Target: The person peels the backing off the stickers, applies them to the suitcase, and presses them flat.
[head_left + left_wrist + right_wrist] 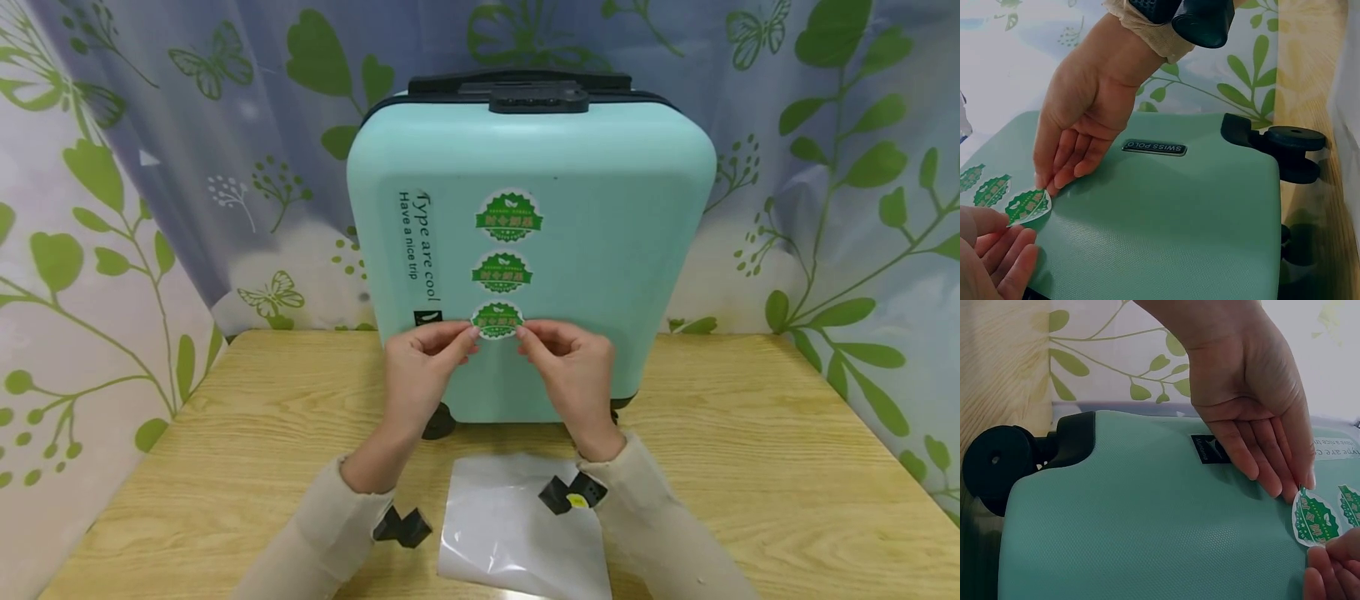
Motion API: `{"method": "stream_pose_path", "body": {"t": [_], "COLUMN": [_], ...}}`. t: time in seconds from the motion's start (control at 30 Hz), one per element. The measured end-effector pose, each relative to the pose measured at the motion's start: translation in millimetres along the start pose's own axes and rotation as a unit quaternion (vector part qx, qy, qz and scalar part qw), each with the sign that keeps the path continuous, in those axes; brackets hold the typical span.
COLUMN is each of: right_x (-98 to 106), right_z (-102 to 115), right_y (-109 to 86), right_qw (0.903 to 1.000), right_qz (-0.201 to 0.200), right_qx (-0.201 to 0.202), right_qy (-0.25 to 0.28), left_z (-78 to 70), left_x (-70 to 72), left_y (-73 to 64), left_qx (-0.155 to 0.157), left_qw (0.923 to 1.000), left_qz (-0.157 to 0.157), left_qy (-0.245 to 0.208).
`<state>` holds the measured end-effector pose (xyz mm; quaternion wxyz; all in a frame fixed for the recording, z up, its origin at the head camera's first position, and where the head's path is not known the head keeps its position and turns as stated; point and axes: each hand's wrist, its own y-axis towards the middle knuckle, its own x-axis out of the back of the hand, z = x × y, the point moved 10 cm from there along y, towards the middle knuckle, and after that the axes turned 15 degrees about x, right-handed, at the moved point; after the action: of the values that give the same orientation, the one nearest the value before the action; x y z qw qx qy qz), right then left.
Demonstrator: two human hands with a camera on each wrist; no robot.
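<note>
A round green-and-white sticker (pixel 498 321) with a scalloped print lies against the front of a mint-green suitcase (pixel 600 250). Its left edge is pinched between thumb and finger of my left hand (pixel 427 358), and my right hand (pixel 573 367) pinches the right edge. Two matching stickers, a middle one (pixel 502 272) and a top one (pixel 509 216), sit above it in a column. In the left wrist view the held sticker (pixel 1029 207) bends slightly, its lower edge raised off the shell. The right wrist view shows fingertips of both hands at the sticker's (pixel 1315 519) opposite edges.
A glossy white sheet (pixel 517 525) lies on the wooden table (pixel 262 417) before the suitcase, between the forearms. Black lettering (pixel 420 242) runs down the suitcase's left side. Black wheels (pixel 439 422) stand at its base. A leaf-patterned curtain (pixel 262 108) hangs behind.
</note>
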<state>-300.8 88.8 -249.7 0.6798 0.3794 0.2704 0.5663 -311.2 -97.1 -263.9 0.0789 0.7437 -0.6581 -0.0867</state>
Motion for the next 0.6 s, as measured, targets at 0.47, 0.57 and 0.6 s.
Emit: {"method": "stream_pose_path", "body": {"t": [0.47, 0.57, 0.6], "right_x": [0.9, 1.4, 1.7], "right_z": [-0.8, -1.0, -0.9], "right_y": [-1.1, -1.0, -1.0], "right_qw": [1.0, 1.0, 1.0], "right_qz": [-0.004, -0.006, -0.007], "right_qx": [0.002, 0.002, 0.003], "right_qy": [0.002, 0.004, 0.004], "left_z": [1.2, 2.4, 2.7], "left_x": [2.5, 2.8, 2.8], "left_y": [0.5, 0.7, 0.9], "left_qx": [0.018, 0.027, 0.029], "left_qw": [0.9998, 0.9996, 0.9995], "left_qz": [0.001, 0.003, 0.004], "left_qy": [0.004, 0.006, 0.007]}}
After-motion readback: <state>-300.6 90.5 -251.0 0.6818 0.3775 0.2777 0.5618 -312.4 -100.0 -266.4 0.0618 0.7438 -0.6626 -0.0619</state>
